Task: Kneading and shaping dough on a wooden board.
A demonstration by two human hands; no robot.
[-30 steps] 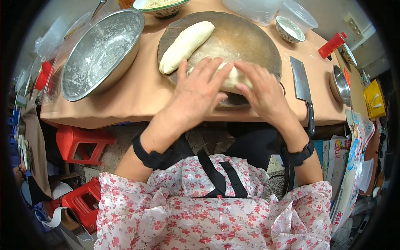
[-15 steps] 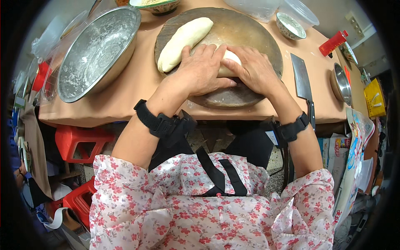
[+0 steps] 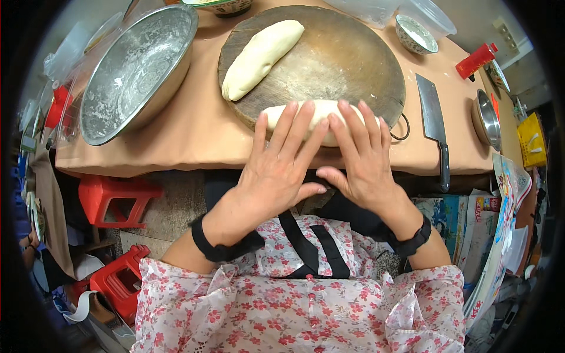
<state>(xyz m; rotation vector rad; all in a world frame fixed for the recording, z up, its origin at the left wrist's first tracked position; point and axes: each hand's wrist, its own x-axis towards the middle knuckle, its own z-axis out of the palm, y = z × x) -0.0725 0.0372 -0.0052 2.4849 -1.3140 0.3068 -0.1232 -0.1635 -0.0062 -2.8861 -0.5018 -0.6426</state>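
A pale log of dough [image 3: 322, 110] lies across the near part of a round wooden board [image 3: 347, 53]. My left hand [image 3: 281, 159] rests its spread fingers on the log's left half. Beside it my right hand [image 3: 362, 156] lies with fingers stretched over the right half, its thumb pointing toward the left thumb. Both palms hang over the table's front edge, nearer to me than the dough. A second, longer piece of dough [image 3: 262, 59] sits at a slant on the board's left side, touched by neither hand. The fingers hide parts of the near log.
A large floury metal basin [image 3: 138, 70] stands left of the board. To the right lie a cleaver [image 3: 431, 112], a small bowl of white powder [image 3: 415, 34], a red bottle [image 3: 475, 61] and a metal bowl [image 3: 486, 120]. Red stools [image 3: 112, 197] are below the table at left.
Both hands have drawn back toward me, and the near log has come with them to the board's near edge. My fingers have straightened out. The other dough stays in place.
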